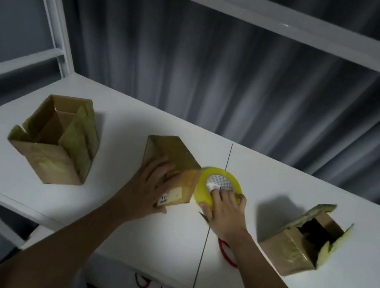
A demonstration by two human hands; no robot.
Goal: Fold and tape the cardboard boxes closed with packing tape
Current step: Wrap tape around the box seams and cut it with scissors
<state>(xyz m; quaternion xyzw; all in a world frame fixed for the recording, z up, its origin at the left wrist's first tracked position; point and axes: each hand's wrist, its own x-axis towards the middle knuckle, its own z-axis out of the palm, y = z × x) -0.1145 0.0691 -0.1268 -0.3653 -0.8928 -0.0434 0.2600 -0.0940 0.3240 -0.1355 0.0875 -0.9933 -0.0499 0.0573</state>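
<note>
Three brown cardboard boxes stand on the white table [125, 118]. The left box [56, 141] is upright with its top flaps open. The middle box [173, 163] has its flaps folded shut, and my left hand [152, 185] holds its near top corner, fingers spread over the lid and thumb on the front face. Right beside it my right hand [223, 209] grips a yellow roll of packing tape [220, 184], fingers hooked into its white core. The right box [303, 240] leans over with its flaps open and a dark inside showing.
Red-handled scissors [226, 250] lie on the table under my right wrist, mostly hidden. A white shelf frame [52, 27] rises at the back left, with a grey curtain behind. Drawer fronts with red and green loops sit below the table's near edge.
</note>
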